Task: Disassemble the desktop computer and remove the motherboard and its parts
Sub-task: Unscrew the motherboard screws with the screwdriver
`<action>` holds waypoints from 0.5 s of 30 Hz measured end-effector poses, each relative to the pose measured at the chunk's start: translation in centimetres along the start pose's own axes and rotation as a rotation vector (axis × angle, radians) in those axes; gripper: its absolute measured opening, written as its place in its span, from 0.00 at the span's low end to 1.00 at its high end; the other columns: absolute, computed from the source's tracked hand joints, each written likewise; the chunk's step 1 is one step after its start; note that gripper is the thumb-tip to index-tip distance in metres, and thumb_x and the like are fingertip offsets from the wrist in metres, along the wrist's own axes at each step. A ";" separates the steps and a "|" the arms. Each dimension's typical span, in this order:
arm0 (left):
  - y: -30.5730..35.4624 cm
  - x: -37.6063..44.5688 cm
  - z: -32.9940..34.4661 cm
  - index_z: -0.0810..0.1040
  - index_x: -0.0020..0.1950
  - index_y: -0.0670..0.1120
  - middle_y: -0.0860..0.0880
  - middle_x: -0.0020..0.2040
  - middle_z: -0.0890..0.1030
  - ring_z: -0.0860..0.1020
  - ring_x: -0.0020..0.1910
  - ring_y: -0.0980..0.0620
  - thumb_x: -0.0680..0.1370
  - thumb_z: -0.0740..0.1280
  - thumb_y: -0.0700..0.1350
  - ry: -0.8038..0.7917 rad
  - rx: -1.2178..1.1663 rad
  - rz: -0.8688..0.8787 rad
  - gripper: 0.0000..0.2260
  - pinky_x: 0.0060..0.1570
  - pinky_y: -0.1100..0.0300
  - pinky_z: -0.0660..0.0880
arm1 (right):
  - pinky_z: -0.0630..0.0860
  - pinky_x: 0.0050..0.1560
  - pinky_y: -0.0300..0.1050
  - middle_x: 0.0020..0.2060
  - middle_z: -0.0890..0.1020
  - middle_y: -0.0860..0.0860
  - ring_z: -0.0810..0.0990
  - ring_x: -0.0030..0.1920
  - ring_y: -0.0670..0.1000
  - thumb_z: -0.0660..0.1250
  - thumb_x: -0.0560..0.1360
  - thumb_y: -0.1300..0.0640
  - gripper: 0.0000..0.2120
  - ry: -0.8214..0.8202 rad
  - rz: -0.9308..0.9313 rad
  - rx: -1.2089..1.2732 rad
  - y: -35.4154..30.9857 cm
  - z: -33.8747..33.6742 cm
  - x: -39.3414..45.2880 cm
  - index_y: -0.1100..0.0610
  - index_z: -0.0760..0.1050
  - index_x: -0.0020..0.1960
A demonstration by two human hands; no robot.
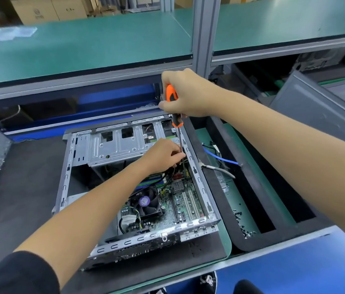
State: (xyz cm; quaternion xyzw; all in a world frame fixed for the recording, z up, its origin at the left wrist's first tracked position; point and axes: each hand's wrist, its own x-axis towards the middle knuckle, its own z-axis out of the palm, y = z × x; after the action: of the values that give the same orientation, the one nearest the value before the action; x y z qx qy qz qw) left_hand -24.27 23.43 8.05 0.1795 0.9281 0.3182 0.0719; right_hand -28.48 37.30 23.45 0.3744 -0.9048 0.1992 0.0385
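On dark mat, open computer case (197, 179) — green motherboard (180, 200) exposed, hands — right (183, 94) gripping screwdriver (174, 107), left (163, 152) pinching shaft

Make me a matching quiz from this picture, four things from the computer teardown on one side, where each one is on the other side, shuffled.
Things:
1. screwdriver
2. cooler fan
3. blue cable
4. loose screws

Places:
A. near end of the green tray, right of the case
B. gripped by the right hand, shaft steadied by the left hand
C. far end of the tray
D. on the motherboard inside the case

Pairs: 1-B, 2-D, 3-C, 4-A
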 end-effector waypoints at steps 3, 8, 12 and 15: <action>0.0 0.0 0.1 0.81 0.40 0.35 0.45 0.32 0.82 0.79 0.28 0.64 0.80 0.64 0.46 0.000 -0.007 -0.004 0.17 0.31 0.72 0.71 | 0.67 0.31 0.39 0.32 0.71 0.45 0.71 0.31 0.43 0.68 0.75 0.49 0.13 -0.002 0.000 0.006 0.1 -0.1 -0.2 0.55 0.67 0.45; 0.5 0.1 0.2 0.81 0.39 0.37 0.46 0.32 0.83 0.76 0.25 0.65 0.81 0.64 0.47 0.000 -0.004 0.004 0.16 0.27 0.75 0.66 | 0.68 0.33 0.41 0.33 0.71 0.47 0.69 0.32 0.45 0.68 0.75 0.48 0.13 0.002 -0.003 -0.003 0.1 -0.3 -0.4 0.55 0.68 0.46; 0.6 0.1 0.2 0.82 0.40 0.38 0.47 0.32 0.83 0.78 0.26 0.64 0.81 0.64 0.48 -0.003 0.007 0.001 0.16 0.28 0.74 0.67 | 0.69 0.34 0.40 0.34 0.72 0.47 0.70 0.33 0.45 0.68 0.75 0.48 0.13 0.009 0.000 -0.001 0.1 -0.3 -0.6 0.55 0.68 0.46; 0.4 0.0 0.2 0.81 0.40 0.36 0.46 0.33 0.83 0.79 0.28 0.64 0.81 0.64 0.47 -0.009 0.005 -0.008 0.17 0.29 0.73 0.70 | 0.66 0.31 0.38 0.33 0.72 0.45 0.70 0.32 0.44 0.68 0.74 0.49 0.12 0.016 0.000 0.005 0.3 -0.2 -0.8 0.55 0.68 0.46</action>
State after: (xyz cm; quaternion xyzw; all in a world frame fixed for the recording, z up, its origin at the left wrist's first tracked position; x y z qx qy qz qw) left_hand -24.15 23.86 8.17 0.1772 0.9292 0.3150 0.0771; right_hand -28.08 38.10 23.36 0.3730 -0.9039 0.2044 0.0447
